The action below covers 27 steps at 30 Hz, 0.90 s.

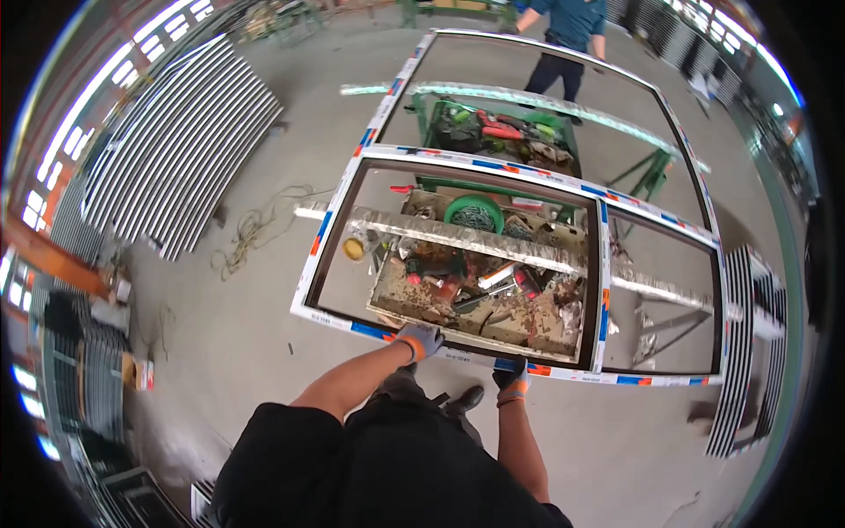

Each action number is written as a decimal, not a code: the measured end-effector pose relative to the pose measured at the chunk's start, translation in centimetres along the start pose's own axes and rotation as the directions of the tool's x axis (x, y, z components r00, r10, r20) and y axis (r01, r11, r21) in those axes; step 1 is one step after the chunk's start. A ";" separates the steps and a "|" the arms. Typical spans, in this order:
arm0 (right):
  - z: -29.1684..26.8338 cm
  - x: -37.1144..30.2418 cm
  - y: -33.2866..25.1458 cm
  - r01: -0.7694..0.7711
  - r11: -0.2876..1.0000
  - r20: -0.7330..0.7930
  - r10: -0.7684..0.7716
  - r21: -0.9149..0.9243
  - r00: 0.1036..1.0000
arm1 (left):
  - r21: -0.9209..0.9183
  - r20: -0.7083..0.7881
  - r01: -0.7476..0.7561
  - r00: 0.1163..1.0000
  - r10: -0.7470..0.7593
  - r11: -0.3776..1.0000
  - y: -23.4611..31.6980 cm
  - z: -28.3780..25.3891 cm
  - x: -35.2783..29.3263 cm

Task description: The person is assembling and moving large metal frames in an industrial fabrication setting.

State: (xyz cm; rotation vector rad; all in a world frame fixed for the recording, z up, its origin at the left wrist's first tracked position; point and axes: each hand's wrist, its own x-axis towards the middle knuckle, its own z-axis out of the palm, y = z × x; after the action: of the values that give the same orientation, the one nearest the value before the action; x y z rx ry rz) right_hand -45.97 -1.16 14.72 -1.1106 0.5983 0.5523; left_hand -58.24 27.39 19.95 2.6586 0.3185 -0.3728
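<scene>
A large window frame [466, 356], covered in white film with blue and orange marks, lies across trestle bars in front of me. My left hand [420, 341], in a grey and orange glove, is closed over its near bar, left of the middle. Farther right, my right hand [512, 378], in a dark-palmed glove, grips the same bar from its outer edge; some of its fingers are hidden. Crossbars divide the frame into one wide far opening and two near ones. A padded trestle bar [466, 244] runs beneath the near openings.
Below the frame stand a worn tool tray [475, 330] with a green bowl [473, 214] of small parts, and a green bin [440, 141] of tools. Another person [572, 31] stands at the far side. Stacked metal profiles [176, 145] and a loose cord [246, 242] lie left; slatted frames [748, 352] stand right.
</scene>
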 end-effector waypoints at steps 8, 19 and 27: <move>-6.9 -3.9 1.1 0.259 0.874 -0.183 -0.357 -0.411 0.916 | -0.005 -0.129 -0.123 0.984 0.121 0.992 3.1 4.2 2.2; -26.3 -29.5 30.2 -0.079 0.977 -0.973 0.204 0.196 0.111 | 0.160 -0.323 -0.690 0.639 0.698 0.706 11.3 7.9 16.1; -7.8 -29.8 56.3 0.129 0.763 -0.730 0.645 0.633 -0.229 | 0.594 -0.246 -0.654 0.407 0.880 0.469 14.5 8.8 30.0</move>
State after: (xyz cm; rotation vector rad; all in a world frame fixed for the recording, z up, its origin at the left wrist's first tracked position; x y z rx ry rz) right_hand -106.71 7.68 -3.99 -0.5789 2.4317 -0.3592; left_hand -27.88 15.53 8.63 2.8605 -1.0245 0.7189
